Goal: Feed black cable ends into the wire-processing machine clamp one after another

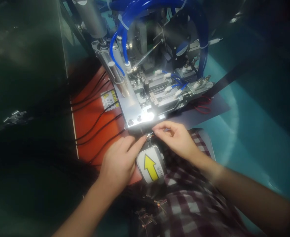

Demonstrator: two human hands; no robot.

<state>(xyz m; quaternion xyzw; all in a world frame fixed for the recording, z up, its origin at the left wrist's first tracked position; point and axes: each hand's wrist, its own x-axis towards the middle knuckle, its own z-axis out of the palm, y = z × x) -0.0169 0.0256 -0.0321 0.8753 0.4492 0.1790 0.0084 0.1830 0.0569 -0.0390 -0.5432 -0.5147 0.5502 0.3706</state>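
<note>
My left hand is closed, one digit reaching to a small shiny part at the front of a metal machine. The other fingers curl near the machine's lower edge; what they hold, if anything, is hidden. From the other side my right hand comes in with thumb and index finger pinched beside the same part. Whatever lies in that pinch is too small to name. Just below the fingertips is a rounded white cover with a yellow arrow on it.
Thick blue air hoses arch over the machine's cylinders. Black cables cross the orange-red base plate on the left, near a warning label. Small parts with thin leads lie below, by a checked garment.
</note>
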